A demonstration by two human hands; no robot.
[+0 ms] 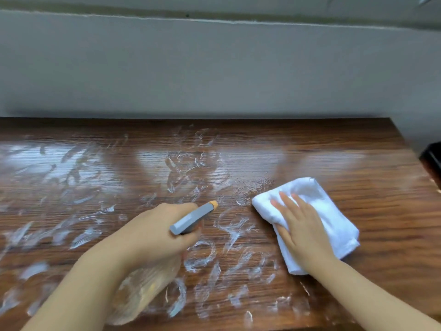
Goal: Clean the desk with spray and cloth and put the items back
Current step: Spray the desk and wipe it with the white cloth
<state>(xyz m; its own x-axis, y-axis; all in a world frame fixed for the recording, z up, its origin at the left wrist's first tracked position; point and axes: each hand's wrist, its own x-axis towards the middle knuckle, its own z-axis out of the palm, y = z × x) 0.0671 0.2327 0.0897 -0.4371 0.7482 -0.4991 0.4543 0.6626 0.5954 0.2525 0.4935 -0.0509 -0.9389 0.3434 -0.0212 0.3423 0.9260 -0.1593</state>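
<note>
Left hand [157,230] is wrapped around the neck of a clear plastic spray bottle with a grey head and orange nozzle tip [193,218], nozzle aimed forward-right over the brown wood-grain surface [358,144]; the bottle body hangs below the fist, tilted back toward the person. Right hand [300,223] lies flat, fingers spread, palm down on a folded white cloth [334,211] resting on the surface's right half, just right of the nozzle. White smears and wet streaks cover the left and centre of the surface; the strip right of the cloth looks mostly free of them. Step, as I read it: spray-and-wipe phase, likely spraying ahead of the cloth, though no mist is visible and the trigger finger is hidden. Put-back not started; no desk items visible, only a dark object [432,163] cut off at the right edge, can't identify. Next move probably calls for pressing the cloth down and sweeping left through the streaked centre, bottle lifted clear of that path. Both forearms enter from the bottom edge and angle inward, left wrist cocked up, right wrist straight.
</note>
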